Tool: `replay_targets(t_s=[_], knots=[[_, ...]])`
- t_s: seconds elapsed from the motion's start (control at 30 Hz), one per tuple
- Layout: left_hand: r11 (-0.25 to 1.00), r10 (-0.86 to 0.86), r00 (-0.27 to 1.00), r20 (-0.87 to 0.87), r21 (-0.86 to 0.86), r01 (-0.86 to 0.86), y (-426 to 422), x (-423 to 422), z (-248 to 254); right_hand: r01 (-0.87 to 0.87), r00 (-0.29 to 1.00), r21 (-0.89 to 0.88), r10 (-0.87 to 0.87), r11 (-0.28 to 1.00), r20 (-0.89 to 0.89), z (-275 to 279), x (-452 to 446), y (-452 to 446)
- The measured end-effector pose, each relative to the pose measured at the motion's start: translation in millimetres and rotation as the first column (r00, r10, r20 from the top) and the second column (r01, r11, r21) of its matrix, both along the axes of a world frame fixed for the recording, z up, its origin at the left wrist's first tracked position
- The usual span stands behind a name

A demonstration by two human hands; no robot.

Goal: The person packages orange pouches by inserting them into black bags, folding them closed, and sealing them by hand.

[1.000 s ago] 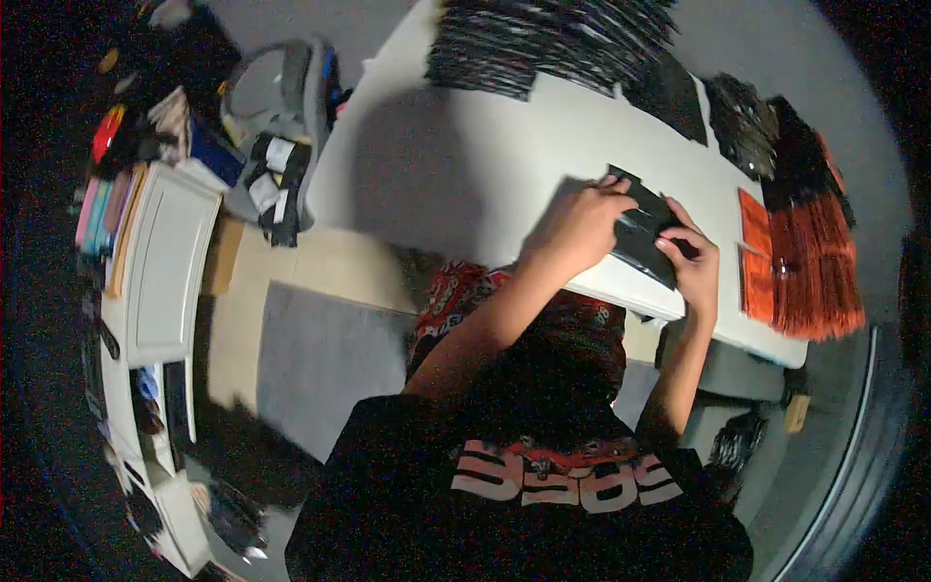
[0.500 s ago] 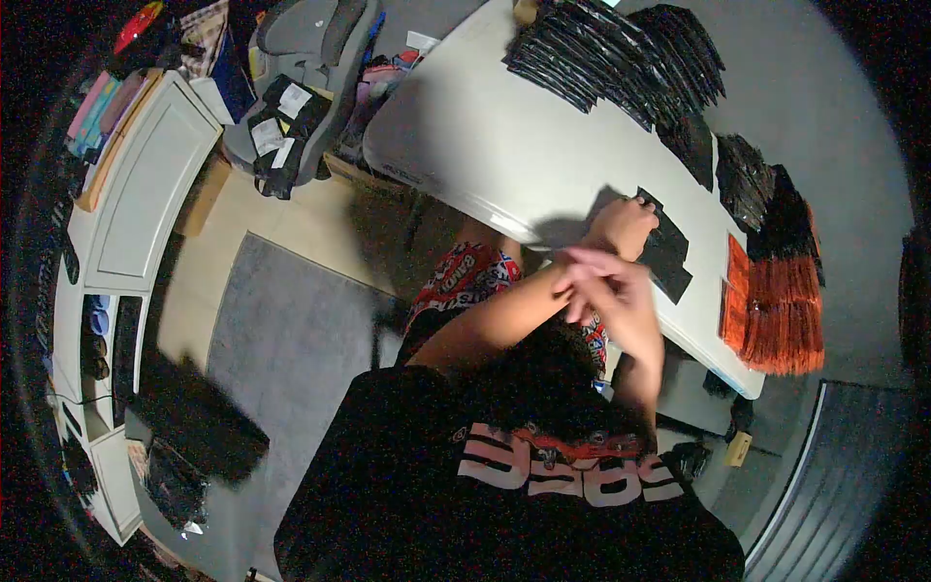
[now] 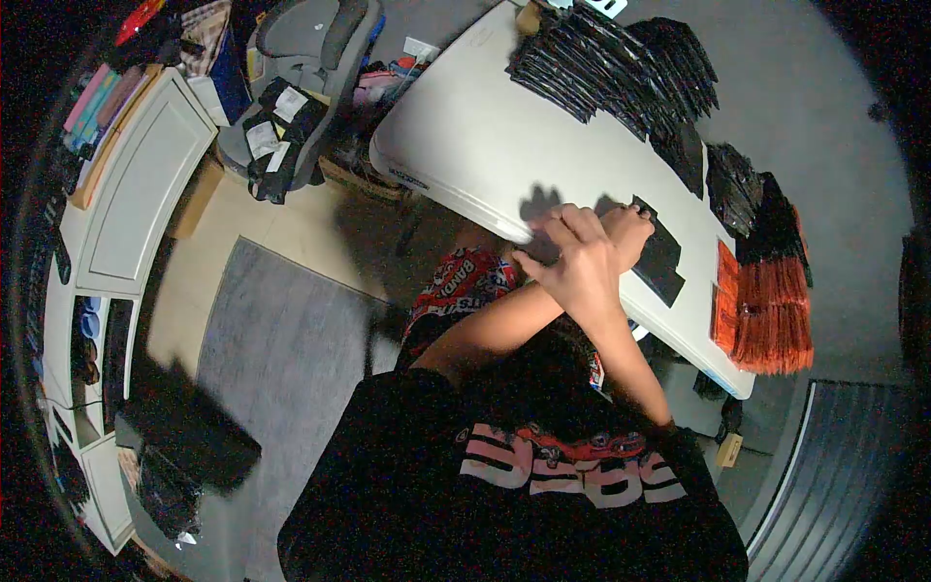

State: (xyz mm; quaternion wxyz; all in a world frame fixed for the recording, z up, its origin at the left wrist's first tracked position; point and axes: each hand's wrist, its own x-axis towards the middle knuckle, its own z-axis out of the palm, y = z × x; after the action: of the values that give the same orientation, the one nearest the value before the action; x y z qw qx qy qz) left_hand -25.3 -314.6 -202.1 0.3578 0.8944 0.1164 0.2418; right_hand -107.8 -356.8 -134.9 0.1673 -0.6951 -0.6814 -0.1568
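Observation:
My arms cross over the near edge of the white table (image 3: 465,126). My left hand (image 3: 628,235) rests on the tabletop with curled fingers, gripping the upper end of a flat black piece (image 3: 663,270). Part of that piece is hidden under the fingers, and its exact kind cannot be made out. My right hand (image 3: 578,260) is raised above the table edge, crossing over my left wrist. Its thumb and fingers are apart, with nothing visible between them.
Shiny black packets (image 3: 621,73) lie in overlapping rows at the table's far end. More black packets (image 3: 734,184) and a stack of orange packets (image 3: 771,315) line the right side. A grey chair (image 3: 301,39) holds labelled black packages (image 3: 281,136). A white cabinet (image 3: 145,184) stands left.
My right hand has moved up and left, from above my left wrist toward the table edge, its fingers spreading. My left hand stays on the black piece. The view has shifted slightly.

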Motion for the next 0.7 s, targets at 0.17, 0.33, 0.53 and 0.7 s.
replay_targets(t_s=[0.17,0.33,0.53,0.7], knots=[[0.999,0.001,1.000,0.022,-0.051,0.000,1,11,-12,-0.039,0.998,0.024,0.040,0.999,-0.038,-16,6,4],[0.997,-0.034,0.999,0.004,-0.069,0.034,1,14,-19,-0.054,0.996,0.130,0.063,0.990,-0.065,-7,12,9],[0.907,-0.097,0.912,0.399,-0.343,0.247,-4,50,-71,0.055,0.971,0.173,-0.012,0.983,-0.240,60,43,-3],[0.999,-0.041,0.928,0.370,0.022,0.035,1,-5,-26,0.125,0.984,0.146,-0.104,0.981,-0.146,59,82,-56]])
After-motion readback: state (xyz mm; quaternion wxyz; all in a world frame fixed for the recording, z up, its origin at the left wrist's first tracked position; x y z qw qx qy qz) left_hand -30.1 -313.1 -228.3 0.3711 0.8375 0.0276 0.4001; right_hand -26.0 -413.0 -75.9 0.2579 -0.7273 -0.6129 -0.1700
